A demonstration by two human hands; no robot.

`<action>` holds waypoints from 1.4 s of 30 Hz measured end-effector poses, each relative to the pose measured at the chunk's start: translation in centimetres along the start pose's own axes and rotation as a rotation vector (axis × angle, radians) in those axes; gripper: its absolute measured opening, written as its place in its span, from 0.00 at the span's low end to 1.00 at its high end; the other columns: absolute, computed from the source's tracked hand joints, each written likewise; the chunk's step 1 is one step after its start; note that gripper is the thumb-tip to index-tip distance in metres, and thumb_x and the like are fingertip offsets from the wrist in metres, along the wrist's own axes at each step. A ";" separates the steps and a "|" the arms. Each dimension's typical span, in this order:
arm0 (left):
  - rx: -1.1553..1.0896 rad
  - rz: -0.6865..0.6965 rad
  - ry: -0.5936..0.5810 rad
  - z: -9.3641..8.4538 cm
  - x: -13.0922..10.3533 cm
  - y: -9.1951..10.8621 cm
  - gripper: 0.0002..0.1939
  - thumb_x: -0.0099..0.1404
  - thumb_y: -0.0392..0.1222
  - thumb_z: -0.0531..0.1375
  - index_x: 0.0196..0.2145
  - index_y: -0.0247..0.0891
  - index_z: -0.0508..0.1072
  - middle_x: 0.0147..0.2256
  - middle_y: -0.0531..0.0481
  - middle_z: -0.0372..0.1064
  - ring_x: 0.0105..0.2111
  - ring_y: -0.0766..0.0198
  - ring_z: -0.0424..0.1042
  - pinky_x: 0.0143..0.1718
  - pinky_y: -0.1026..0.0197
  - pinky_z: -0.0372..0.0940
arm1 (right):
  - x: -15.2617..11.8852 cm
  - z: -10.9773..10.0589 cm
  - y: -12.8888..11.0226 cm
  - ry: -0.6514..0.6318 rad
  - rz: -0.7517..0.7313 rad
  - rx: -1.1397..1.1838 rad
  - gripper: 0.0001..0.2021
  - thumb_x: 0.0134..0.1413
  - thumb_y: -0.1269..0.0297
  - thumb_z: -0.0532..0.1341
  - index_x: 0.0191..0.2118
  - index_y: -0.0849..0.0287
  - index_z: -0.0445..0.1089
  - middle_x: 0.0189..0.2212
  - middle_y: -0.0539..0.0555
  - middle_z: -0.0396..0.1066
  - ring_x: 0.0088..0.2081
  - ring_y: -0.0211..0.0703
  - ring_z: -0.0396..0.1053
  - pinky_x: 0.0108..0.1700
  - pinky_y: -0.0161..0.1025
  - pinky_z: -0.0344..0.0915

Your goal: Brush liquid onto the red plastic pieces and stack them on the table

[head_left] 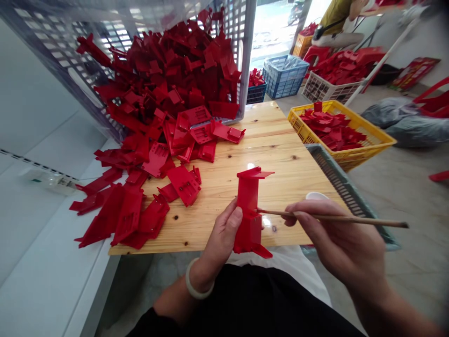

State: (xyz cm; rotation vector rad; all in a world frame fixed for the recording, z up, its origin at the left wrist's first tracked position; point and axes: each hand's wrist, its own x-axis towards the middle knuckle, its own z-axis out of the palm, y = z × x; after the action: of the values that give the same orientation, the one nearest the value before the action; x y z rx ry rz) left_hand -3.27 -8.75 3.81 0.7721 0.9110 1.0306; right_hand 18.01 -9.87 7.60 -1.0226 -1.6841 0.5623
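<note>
A red plastic part [248, 196] with folded-out flaps stands upright in my left hand [221, 232], thumb on its front and fingers behind it. My right hand [336, 234] pinches a thin wooden stick [322, 217] like a pen. The stick's reddish tip touches, or nearly touches, the right edge of the part at mid-height; whether it is a brush I cannot tell. Partly hidden behind the right hand is a small white dish [316, 196]. Loose red parts [184, 183] lie on the wooden table [273, 164] left of my hands.
A tipped plastic crate [247, 61] spills a heap of red parts [168, 75] onto the table. Right of the table stand a yellow crate [380, 139] of parts and a grey-green crate [331, 166]. Farther back, a person [335, 23] sits among more crates.
</note>
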 end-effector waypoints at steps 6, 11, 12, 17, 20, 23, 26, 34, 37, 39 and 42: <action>-0.209 -0.108 -0.143 -0.5 0.5 -0.1 0.37 0.71 0.70 0.58 0.49 0.30 0.83 0.42 0.34 0.83 0.36 0.49 0.83 0.38 0.55 0.77 | 0.1 0.8 0.5 0.179 0.139 0.231 0.08 0.72 0.70 0.63 0.48 0.51 0.78 0.39 0.50 0.79 0.35 0.40 0.79 0.42 0.40 0.77; -0.325 -0.199 -0.281 -1.1 1.0 -0.2 0.42 0.69 0.74 0.57 0.49 0.26 0.83 0.38 0.34 0.83 0.36 0.52 0.83 0.42 0.57 0.77 | 0.2 1.5 1.3 0.195 0.201 0.401 0.07 0.73 0.67 0.63 0.47 0.50 0.79 0.40 0.50 0.79 0.35 0.41 0.79 0.43 0.41 0.78; -0.333 -0.206 -0.282 -1.1 1.1 -0.2 0.42 0.69 0.74 0.58 0.49 0.26 0.83 0.39 0.34 0.83 0.36 0.52 0.83 0.42 0.57 0.77 | 0.2 1.6 1.4 0.187 0.202 0.405 0.07 0.73 0.67 0.63 0.47 0.49 0.79 0.40 0.50 0.79 0.35 0.41 0.79 0.43 0.41 0.78; -0.339 -0.197 -0.251 -1.5 1.2 -0.6 0.41 0.69 0.73 0.58 0.50 0.27 0.83 0.48 0.29 0.82 0.40 0.46 0.84 0.43 0.51 0.77 | -0.2 1.6 1.6 0.169 0.222 0.376 0.04 0.72 0.64 0.65 0.46 0.50 0.78 0.38 0.52 0.80 0.34 0.45 0.79 0.40 0.45 0.79; -0.319 -0.214 -0.248 -1.7 1.1 -0.7 0.43 0.66 0.75 0.59 0.48 0.27 0.82 0.43 0.29 0.83 0.43 0.39 0.84 0.46 0.46 0.77 | -0.4 1.4 1.6 0.163 0.222 0.386 0.05 0.72 0.65 0.64 0.47 0.50 0.78 0.39 0.52 0.80 0.34 0.45 0.79 0.40 0.45 0.79; -0.311 -0.194 -0.251 -1.6 1.1 -0.6 0.43 0.67 0.75 0.58 0.50 0.27 0.82 0.44 0.29 0.83 0.45 0.39 0.84 0.46 0.46 0.78 | -0.4 1.4 1.7 0.196 0.218 0.401 0.05 0.72 0.65 0.64 0.47 0.51 0.79 0.39 0.52 0.79 0.35 0.45 0.79 0.41 0.45 0.79; -0.294 -0.196 -0.263 -1.5 1.0 -0.4 0.44 0.68 0.75 0.56 0.50 0.26 0.82 0.44 0.28 0.83 0.46 0.39 0.83 0.46 0.48 0.77 | -0.3 1.4 1.6 0.211 0.222 0.391 0.05 0.72 0.63 0.64 0.46 0.51 0.79 0.39 0.52 0.79 0.34 0.45 0.79 0.41 0.46 0.79; -0.272 -0.215 -0.254 -1.5 1.0 -0.3 0.46 0.66 0.77 0.57 0.49 0.25 0.82 0.39 0.28 0.83 0.44 0.39 0.84 0.47 0.48 0.77 | -0.2 1.5 1.6 0.187 0.219 0.415 0.05 0.72 0.65 0.64 0.46 0.51 0.79 0.38 0.51 0.80 0.33 0.43 0.79 0.39 0.42 0.79; -0.258 -0.227 -0.269 -1.5 1.1 -0.1 0.47 0.66 0.78 0.55 0.51 0.25 0.81 0.42 0.28 0.83 0.45 0.38 0.83 0.48 0.46 0.77 | 0.0 1.5 1.6 0.203 0.222 0.409 0.04 0.72 0.64 0.65 0.45 0.52 0.79 0.37 0.51 0.80 0.33 0.43 0.79 0.40 0.43 0.79; -0.251 -0.244 -0.279 -1.6 1.2 -0.1 0.48 0.67 0.78 0.54 0.52 0.25 0.81 0.41 0.28 0.83 0.45 0.38 0.83 0.48 0.45 0.77 | 0.1 1.5 1.6 0.188 0.232 0.416 0.05 0.72 0.62 0.65 0.45 0.52 0.79 0.36 0.52 0.80 0.32 0.44 0.79 0.39 0.43 0.80; -0.253 -0.239 -0.288 -1.8 1.3 -0.2 0.48 0.66 0.78 0.55 0.50 0.24 0.81 0.38 0.29 0.83 0.45 0.38 0.83 0.48 0.46 0.77 | 0.2 1.5 1.7 0.171 0.244 0.426 0.05 0.72 0.61 0.64 0.45 0.54 0.79 0.36 0.53 0.80 0.32 0.44 0.79 0.38 0.42 0.80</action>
State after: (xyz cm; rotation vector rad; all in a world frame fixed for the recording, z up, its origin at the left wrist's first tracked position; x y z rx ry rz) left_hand -4.49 -7.45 2.53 0.5651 0.5948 0.7817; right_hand 17.21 -8.67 5.91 -0.9352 -1.2265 0.9213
